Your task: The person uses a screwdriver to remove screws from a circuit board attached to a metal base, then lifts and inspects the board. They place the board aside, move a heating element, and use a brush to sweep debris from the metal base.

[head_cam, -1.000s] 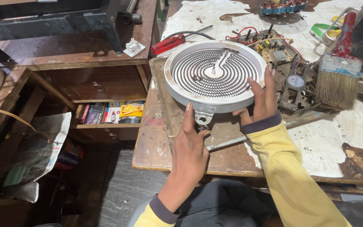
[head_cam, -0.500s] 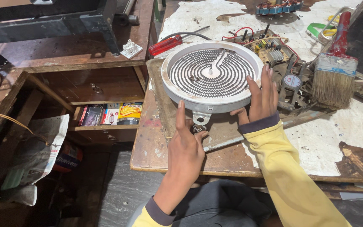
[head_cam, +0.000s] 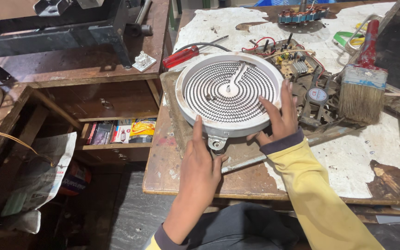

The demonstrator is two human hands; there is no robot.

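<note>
A worn wooden tabletop, its white covering peeling in patches, carries a round radiant heating element in a white housing, lying flat near the front edge. The left hand rests open at its near rim; the right hand lies with fingers spread on the right rim (neither grips). A paintbrush, red-handled screwdriver and circuit board lie behind. Left, a lower shelf holds packets.
</note>
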